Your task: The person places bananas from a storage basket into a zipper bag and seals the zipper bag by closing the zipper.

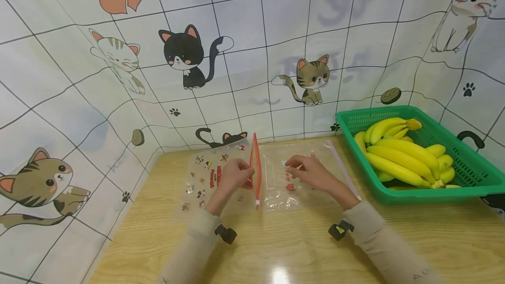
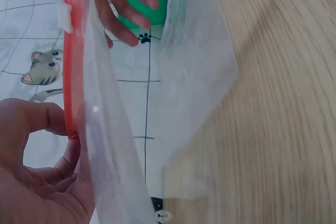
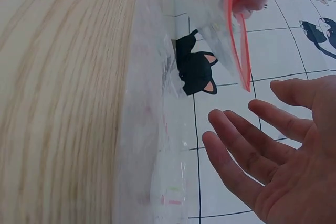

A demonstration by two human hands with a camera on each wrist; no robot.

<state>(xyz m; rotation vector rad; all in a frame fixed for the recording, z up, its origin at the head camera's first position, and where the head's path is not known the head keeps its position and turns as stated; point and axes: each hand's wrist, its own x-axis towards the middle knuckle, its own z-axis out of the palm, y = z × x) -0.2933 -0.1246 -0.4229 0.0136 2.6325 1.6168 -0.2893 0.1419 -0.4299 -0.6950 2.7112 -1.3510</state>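
Note:
A clear zip bag with small cartoon prints and red lettering lies on the left of the table. Its red zip edge stands raised, and a white slider shows on it in the left wrist view. My left hand pinches this red edge between thumb and fingers. To the right lies a second clear bag with pink fruit prints and a purple edge. Above that bag is my right hand; in the right wrist view its fingers are spread and hold nothing.
A green plastic basket full of bananas stands at the right of the wooden table. Behind and at the left rises a white wall with a grid and cartoon cats, close to the bags' far edges.

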